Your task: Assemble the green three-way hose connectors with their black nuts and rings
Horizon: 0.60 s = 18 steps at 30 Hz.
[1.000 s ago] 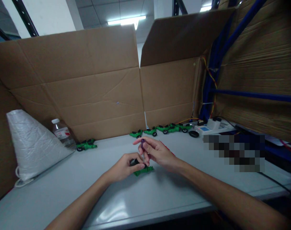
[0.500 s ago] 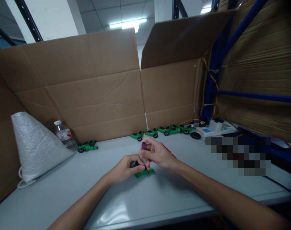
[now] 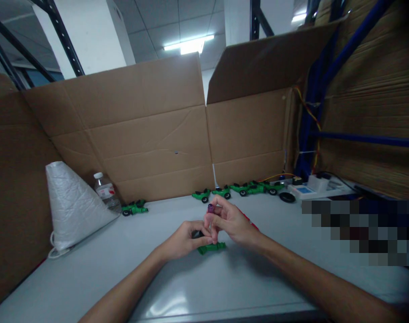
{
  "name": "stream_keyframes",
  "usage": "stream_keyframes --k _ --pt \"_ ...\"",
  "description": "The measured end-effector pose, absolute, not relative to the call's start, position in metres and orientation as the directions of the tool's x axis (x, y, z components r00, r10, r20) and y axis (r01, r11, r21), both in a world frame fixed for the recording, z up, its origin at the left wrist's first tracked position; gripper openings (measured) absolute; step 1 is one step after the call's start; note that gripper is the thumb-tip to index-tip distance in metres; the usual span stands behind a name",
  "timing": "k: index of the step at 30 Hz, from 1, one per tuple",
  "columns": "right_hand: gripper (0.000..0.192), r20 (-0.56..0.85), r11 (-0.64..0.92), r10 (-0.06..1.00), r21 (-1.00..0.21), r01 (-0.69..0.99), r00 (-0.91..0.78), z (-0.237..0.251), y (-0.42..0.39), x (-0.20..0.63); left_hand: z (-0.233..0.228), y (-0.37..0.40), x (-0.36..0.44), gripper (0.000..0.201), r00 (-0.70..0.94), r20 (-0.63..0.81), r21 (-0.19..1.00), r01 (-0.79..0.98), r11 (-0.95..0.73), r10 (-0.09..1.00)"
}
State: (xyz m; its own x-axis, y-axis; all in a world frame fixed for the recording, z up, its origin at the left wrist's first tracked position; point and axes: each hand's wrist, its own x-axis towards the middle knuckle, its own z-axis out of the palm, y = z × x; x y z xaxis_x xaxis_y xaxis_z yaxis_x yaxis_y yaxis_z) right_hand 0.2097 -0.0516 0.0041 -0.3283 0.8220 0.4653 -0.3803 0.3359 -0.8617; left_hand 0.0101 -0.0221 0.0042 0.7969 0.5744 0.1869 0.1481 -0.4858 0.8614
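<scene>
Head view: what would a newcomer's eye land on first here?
Mid-table, the left hand steadies a green toy car while the right hand holds a purple-handled screwdriver upright over it. More green cars line the cardboard wall behind; a white bag sits far left.

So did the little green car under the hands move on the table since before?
Cannot tell. The camera swung, but the green car lies about as far in front of the row of cars as before.
</scene>
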Motion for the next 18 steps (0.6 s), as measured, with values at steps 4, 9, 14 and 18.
stream_keyframes --k 4,9,14,18 --pt "0.046 0.42 0.268 0.805 -0.887 -0.375 -0.418 0.007 -0.053 0.215 -0.002 -0.02 0.009 0.045 0.771 0.171 0.862 0.185 -0.472 0.613" --pt "0.04 0.484 0.378 0.785 -0.869 -0.319 -0.387 0.007 -0.054 0.211 -0.002 -0.02 0.009 0.044 0.777 0.202 0.864 0.145 -0.482 0.597" --pt "0.039 0.485 0.419 0.836 -0.866 -0.273 -0.256 -0.003 -0.052 0.205 0.001 -0.021 0.009 0.046 0.798 0.208 0.872 0.111 -0.477 0.566" --pt "0.044 0.461 0.373 0.833 -0.876 -0.306 -0.305 -0.002 -0.051 0.208 -0.002 -0.02 0.009 0.045 0.788 0.2 0.88 0.116 -0.46 0.582"
